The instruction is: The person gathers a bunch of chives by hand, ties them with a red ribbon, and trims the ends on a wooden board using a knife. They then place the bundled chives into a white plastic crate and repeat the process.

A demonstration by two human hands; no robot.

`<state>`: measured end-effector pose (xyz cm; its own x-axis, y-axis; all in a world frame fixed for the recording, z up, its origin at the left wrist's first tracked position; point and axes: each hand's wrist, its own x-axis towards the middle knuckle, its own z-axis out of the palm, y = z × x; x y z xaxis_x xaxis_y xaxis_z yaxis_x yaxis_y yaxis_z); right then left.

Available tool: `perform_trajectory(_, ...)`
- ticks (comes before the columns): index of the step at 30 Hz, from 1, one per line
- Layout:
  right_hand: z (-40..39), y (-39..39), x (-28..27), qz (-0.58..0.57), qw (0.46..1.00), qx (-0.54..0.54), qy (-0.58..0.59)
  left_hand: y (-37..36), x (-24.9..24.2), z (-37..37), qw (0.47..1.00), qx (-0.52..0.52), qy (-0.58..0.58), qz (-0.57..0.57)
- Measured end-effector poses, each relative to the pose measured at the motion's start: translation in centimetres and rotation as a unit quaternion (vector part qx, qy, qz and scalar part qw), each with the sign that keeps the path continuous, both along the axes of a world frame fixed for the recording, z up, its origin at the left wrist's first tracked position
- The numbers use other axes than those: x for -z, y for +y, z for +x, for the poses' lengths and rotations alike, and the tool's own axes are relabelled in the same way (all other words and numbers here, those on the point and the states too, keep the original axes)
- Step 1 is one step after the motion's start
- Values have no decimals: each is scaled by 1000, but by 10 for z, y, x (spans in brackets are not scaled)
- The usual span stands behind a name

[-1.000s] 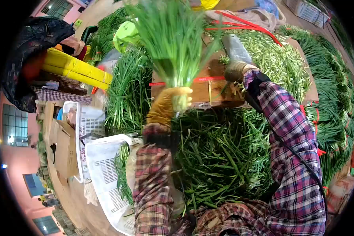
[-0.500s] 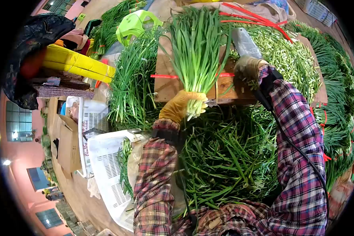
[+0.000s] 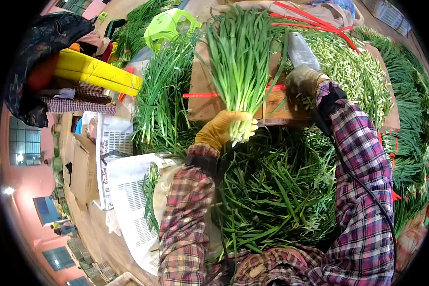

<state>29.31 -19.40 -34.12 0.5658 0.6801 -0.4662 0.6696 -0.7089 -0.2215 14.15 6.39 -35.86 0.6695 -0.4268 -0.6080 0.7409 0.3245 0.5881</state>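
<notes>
My left hand (image 3: 219, 127), in a yellow glove, is closed around the pale lower stems of a bunch of garlic chives (image 3: 238, 57). The bunch lies over the wooden board (image 3: 202, 107), leaves pointing away from me, its white ends poking out past the fist. A red strip (image 3: 200, 95) runs crosswise on the board beneath the bunch. At the board's right side, my gloved right hand (image 3: 307, 82) grips a broad-bladed knife (image 3: 302, 53), its blade pointing away and flat near a heap of cut stem pieces (image 3: 348, 66). The knife's handle is hidden in the glove.
Loose green leaves (image 3: 276, 190) fill the space below the board. More chives (image 3: 162, 90) lie at left, beside white plastic crates (image 3: 128, 190) and a green stool (image 3: 169, 28). Tied bundles (image 3: 405, 109) line the right. Red strips (image 3: 314, 24) lie at the board's far edge.
The view has shifted slightly. Both hands keep their holds, and the chives and the knife stay almost where they were over the board.
</notes>
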Motion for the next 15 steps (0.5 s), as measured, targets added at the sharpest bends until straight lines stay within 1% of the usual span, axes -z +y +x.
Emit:
perform_trajectory(2, -3, -2, -4, 6, 998, -29, -57, 2, 0, 0, 1000, 25, -4, -10)
perform_trajectory(3, -4, -8, -6, 86, 996, -2, -23, 2, -3, -2, 1000, 18, -15, 1)
perform_trajectory(4, 2, -8, 3, 74, 996, 12, -38, 1, -6, -4, 1000, 9, -18, -1)
perform_trajectory(6, 0, -12, 2, 164, 975, 136, 67, -2, -10, -7, 996, -33, -10, -79)
perform_trajectory(7, 8, -7, 7, 138, 911, 332, 202, -1, -5, -7, 991, -33, 6, -127)
perform_trajectory(8, 10, -8, 11, 136, 913, 329, 200, -3, -5, -8, 991, -36, 5, -129)
perform_trajectory(9, 11, -12, 14, 129, 961, 214, 121, -8, -10, -11, 995, -50, -3, -82)
perform_trajectory(10, 13, -15, 17, 121, 987, 94, 39, -12, -12, -13, 997, -64, -11, -34)
perform_trajectory(11, 12, -10, 14, 85, 980, 166, 71, -15, -11, -8, 998, -45, -5, -44)
perform_trajectory(12, 11, -9, 13, 85, 980, 162, 71, -16, -11, -5, 998, -48, -5, -44)
perform_trajectory(13, 8, -10, 14, 62, 996, 67, -14, -16, -10, -4, 999, -47, 1, -24)
perform_trajectory(14, 5, -8, 13, 38, 994, -30, -98, -17, -12, -5, 999, -46, 10, -3)
perform_trajectory(15, 3, -3, 1, -4, 999, -8, -30, -14, -4, -4, 999, -44, -2, -13)
